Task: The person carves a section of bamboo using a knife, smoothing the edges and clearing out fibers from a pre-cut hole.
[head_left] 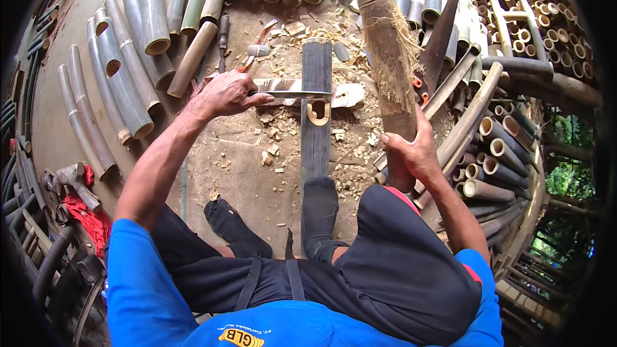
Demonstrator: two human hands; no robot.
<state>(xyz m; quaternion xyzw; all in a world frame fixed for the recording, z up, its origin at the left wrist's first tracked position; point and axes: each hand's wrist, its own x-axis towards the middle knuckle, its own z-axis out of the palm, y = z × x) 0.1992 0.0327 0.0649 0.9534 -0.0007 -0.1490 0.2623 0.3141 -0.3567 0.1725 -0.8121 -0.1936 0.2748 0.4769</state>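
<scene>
My left hand [225, 94] is closed round the handle of a broad-bladed knife [289, 94]. Its blade lies across a dark bamboo pole [315, 148], just beyond a notch cut through the wall. Under that pole is a pale wooden block [349, 95], and my sock-covered foot [320, 209] rests on its near end. In my right hand [416, 148] is a thick wooden mallet [387, 58], gripped at the lower end and held upright. The mallet's sides are frayed into loose fibres. The knife's handle is mostly hidden by my fingers.
Wood chips [276, 148] litter the ground around the pole. Cut bamboo tubes [154, 13] lie at the left and far side. A handsaw [442, 42] is beyond the mallet, and a chisel-like tool [223, 42] lies at the far left. Bamboo stacks [501, 154] fill the right.
</scene>
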